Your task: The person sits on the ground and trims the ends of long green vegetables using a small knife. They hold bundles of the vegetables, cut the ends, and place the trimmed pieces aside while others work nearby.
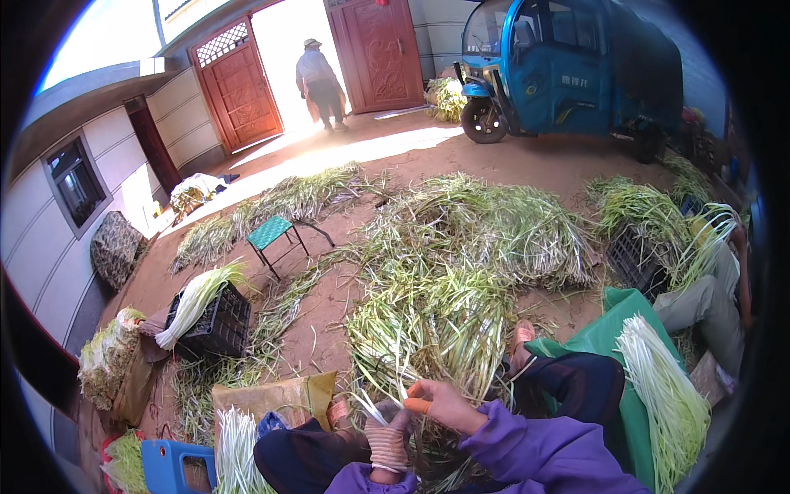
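My left hand (389, 435), in a striped knit glove, is closed around a few pale garlic shoots (370, 407). Close against it on the right, my right hand (441, 402), with orange finger covers, pinches a white stem between thumb and finger. Just beyond both hands lies a large heap of green and white shoots (432, 321). A bundle of white stems (237, 454) lies at the lower left beside my leg. On a green sheet (592, 339) to my right rests another bundle of pale stems (663, 401).
A green stool (270, 233), a black crate (213, 321) topped with shoots, and a blue plastic stool (176, 463) stand to the left. A seated person's leg (710, 315) is at the right. Farther back are a blue three-wheeler (555, 92) and a person (319, 83) in the gateway.
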Motion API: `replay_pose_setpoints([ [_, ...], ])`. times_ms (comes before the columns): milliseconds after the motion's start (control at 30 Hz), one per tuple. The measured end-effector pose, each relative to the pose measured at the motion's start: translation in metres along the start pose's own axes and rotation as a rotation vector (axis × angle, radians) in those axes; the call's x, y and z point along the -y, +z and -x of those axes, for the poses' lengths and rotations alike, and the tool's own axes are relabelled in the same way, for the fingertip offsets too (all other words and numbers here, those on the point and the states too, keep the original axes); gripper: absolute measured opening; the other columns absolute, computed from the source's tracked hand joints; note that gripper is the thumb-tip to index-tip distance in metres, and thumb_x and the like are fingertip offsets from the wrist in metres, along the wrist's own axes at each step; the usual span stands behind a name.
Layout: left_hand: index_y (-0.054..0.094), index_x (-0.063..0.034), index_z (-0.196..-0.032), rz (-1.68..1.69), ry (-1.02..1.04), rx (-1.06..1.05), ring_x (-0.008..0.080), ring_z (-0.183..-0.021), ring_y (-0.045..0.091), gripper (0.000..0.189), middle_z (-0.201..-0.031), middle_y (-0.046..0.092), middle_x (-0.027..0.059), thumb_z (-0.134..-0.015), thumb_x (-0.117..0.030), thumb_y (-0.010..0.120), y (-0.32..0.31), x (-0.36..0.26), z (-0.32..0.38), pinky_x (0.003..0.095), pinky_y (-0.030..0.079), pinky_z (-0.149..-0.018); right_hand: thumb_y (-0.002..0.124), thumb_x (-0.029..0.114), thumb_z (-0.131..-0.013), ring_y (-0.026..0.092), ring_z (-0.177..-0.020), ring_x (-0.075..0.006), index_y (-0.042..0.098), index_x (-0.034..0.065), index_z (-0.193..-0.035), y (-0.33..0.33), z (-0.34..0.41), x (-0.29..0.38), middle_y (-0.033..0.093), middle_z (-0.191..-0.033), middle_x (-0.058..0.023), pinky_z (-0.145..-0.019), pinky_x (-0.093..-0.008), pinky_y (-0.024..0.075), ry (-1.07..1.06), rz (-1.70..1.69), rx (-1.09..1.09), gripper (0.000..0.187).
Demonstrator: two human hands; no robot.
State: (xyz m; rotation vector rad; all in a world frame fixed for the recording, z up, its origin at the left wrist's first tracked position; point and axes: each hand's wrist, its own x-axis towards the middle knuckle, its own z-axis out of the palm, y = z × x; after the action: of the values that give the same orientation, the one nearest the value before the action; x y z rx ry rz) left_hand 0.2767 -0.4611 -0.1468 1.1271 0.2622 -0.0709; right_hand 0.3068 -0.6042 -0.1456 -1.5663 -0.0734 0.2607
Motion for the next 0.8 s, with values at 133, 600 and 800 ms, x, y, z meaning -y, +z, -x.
replay_pose_setpoints([
  [133,0.055,-0.0053,-0.096,-0.115,0.002,-0.088,0.0128,-0.052,0.055,0.023,-0.071,0.060,0.0049,-0.079,-0.002,0.071,-0.007,0.005,-0.004,0.0254,0.043,-0.045,0.070,0.012,-0.091,0.056,-0.079,-0.0063,0.061,0.0027,-0.099,0.000,0.005,-0.010,0.064,-0.091,0.0011,-0.072,-0.0226,0.0468,-0.004,-0.196,-0.029,0.015],
  [600,0.061,0.0008,-0.091,-0.713,0.110,-0.122,0.0201,-0.060,0.060,0.028,-0.073,0.066,0.0096,-0.070,-0.014,0.073,-0.060,0.018,-0.037,0.0342,0.050,-0.059,0.065,0.004,-0.091,0.067,-0.086,-0.0181,0.061,0.0079,-0.098,-0.113,0.041,0.039,0.068,-0.095,-0.0059,-0.081,-0.0376,0.0565,-0.286,-0.614,-0.274,0.008],
  [800,0.062,0.0000,-0.091,-0.871,0.015,-0.091,0.0196,-0.065,0.062,0.030,-0.074,0.066,0.0091,-0.071,-0.016,0.079,-0.057,0.008,-0.029,0.0345,0.051,-0.062,0.064,0.008,-0.093,0.068,-0.082,-0.0148,0.060,0.0091,-0.100,-0.144,0.039,0.068,0.069,-0.094,-0.0051,-0.074,-0.0352,0.0597,-0.356,-0.620,-0.331,0.009],
])
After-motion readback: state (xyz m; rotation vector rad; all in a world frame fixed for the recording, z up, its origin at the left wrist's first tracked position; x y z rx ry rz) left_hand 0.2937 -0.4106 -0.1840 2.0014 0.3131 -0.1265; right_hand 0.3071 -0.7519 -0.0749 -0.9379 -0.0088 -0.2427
